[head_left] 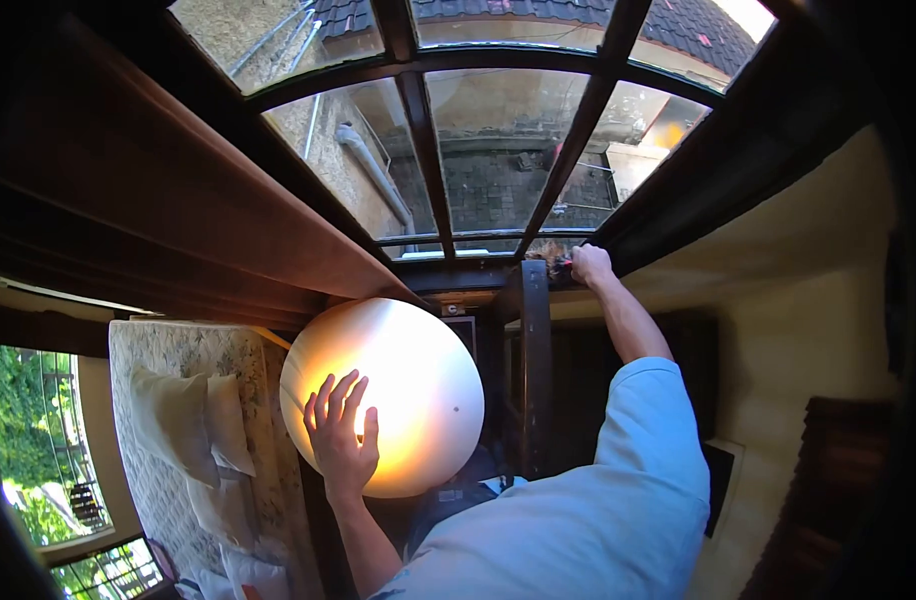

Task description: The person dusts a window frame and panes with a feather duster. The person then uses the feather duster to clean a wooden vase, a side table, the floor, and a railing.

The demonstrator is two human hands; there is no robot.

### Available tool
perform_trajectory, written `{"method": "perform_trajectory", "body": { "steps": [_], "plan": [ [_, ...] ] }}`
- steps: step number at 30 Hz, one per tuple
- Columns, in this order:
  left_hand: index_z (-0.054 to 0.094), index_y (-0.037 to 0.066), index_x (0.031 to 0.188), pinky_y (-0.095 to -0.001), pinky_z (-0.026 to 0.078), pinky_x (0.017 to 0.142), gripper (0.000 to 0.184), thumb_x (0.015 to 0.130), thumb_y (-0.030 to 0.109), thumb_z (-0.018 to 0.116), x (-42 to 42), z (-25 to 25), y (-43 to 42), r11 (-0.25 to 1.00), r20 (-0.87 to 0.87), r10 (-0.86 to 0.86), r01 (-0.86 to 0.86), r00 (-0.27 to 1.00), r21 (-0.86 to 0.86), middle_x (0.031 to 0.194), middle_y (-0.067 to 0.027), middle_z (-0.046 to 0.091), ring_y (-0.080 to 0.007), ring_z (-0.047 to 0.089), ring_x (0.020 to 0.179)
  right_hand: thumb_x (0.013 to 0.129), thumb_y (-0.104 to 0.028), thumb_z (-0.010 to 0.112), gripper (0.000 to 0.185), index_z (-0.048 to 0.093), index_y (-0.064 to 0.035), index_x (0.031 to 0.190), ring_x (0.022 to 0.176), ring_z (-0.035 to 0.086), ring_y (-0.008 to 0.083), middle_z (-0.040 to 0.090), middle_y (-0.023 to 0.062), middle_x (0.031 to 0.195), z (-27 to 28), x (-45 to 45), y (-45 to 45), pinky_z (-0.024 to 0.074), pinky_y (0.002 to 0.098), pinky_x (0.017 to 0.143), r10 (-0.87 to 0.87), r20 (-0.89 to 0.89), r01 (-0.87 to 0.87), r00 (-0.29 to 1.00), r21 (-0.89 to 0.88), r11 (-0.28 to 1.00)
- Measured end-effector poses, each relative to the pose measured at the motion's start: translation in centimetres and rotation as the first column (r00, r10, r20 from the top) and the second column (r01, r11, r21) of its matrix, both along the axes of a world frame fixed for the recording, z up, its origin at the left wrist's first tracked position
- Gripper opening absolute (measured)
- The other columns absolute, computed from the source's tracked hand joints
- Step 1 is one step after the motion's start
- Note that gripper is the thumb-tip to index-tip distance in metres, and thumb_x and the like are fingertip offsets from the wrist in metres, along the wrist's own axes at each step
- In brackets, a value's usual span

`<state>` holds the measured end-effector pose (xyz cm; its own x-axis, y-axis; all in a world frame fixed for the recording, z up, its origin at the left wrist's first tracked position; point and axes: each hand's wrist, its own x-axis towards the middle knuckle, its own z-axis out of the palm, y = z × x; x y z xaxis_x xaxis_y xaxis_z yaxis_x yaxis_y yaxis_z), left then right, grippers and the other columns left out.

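My left hand [343,440] is open, its fingers spread over a large white rounded lampshade [428,380] that glows warmly. I cannot tell whether the fingertips press on it. My right hand [591,265] is closed at the lower right corner of the window [508,160], at the end of my stretched arm. It grips what looks like a duster [550,253] with brownish, fluffy bristles and a bit of red near my fingers. The bristles are at the bottom of the window frame, above a dark upright panel [535,350]. Most of the handle is hidden in my fist.
A brown curtain [198,210] hangs to the left of the window. Below it is a bed with a patterned mattress [143,430] and several pillows [173,415]. A dark screen-like surface [628,390] stands under my right arm. Another window [43,440] is at far left.
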<state>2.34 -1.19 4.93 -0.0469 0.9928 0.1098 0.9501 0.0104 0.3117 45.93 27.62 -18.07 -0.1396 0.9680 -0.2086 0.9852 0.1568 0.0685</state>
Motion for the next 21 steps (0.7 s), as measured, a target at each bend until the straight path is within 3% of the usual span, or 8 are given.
{"method": "perform_trajectory", "body": {
  "steps": [6, 12, 17, 21],
  "plan": [
    [0.062, 0.014, 0.130, -0.0467, 0.025, 0.118, 0.038, 0.092, 0.020, 0.062, 0.1, -0.1, -0.1, 1.000, -0.005, 0.002, -0.002, 1.000, 0.005, 0.139, 0.0003, 0.057, -0.0237, 0.043, 0.138, 0.087, -0.013, 0.058, 0.020, 0.076, -0.0080, 0.078, 0.082, 0.074, 0.0342, 0.074, 0.0180, 0.084, -3.0, 4.0, -2.1, 0.0596, 0.0448, 0.067, -0.090, -0.001, 0.090, 0.996, 0.055, 0.994],
    [0.063, 0.014, 0.129, -0.0473, 0.025, 0.119, 0.037, 0.093, 0.020, 0.061, -0.1, -0.2, -0.1, 1.000, -0.008, -0.004, 0.004, 1.000, 0.006, 0.139, 0.0002, 0.057, -0.0241, 0.043, 0.139, 0.089, -0.012, 0.057, 0.019, 0.075, -0.0055, 0.091, 0.093, 0.072, 0.0380, 0.073, 0.0215, 0.097, -3.3, 6.2, -5.0, 0.0582, 0.0483, 0.079, -0.403, -0.016, 0.403, 0.915, -0.020, 0.915],
    [0.063, 0.014, 0.129, -0.0477, 0.026, 0.118, 0.037, 0.093, 0.020, 0.060, -0.1, -0.3, -0.1, 1.000, 0.006, 0.005, -0.005, 1.000, 0.000, 0.139, -0.0003, 0.057, -0.0245, 0.043, 0.138, 0.093, -0.018, 0.058, 0.020, 0.073, -0.0081, 0.102, 0.098, 0.071, 0.0386, 0.073, 0.0206, 0.101, 2.3, 6.3, -6.8, 0.0565, 0.0501, 0.082, -0.588, -0.077, 0.591, 0.805, 0.026, 0.806],
    [0.063, 0.014, 0.129, -0.0476, 0.026, 0.118, 0.037, 0.093, 0.021, 0.059, 0.0, -0.2, 0.0, 1.000, -0.003, 0.006, -0.006, 1.000, -0.012, 0.139, -0.0009, 0.057, -0.0249, 0.043, 0.139, 0.086, -0.021, 0.068, 0.019, 0.071, -0.0065, 0.098, 0.097, 0.069, 0.0415, 0.072, 0.0207, 0.100, 10.7, 8.5, -6.7, 0.0556, 0.0525, 0.082, -0.618, -0.071, 0.622, 0.783, 0.075, 0.779]
  ]
}}
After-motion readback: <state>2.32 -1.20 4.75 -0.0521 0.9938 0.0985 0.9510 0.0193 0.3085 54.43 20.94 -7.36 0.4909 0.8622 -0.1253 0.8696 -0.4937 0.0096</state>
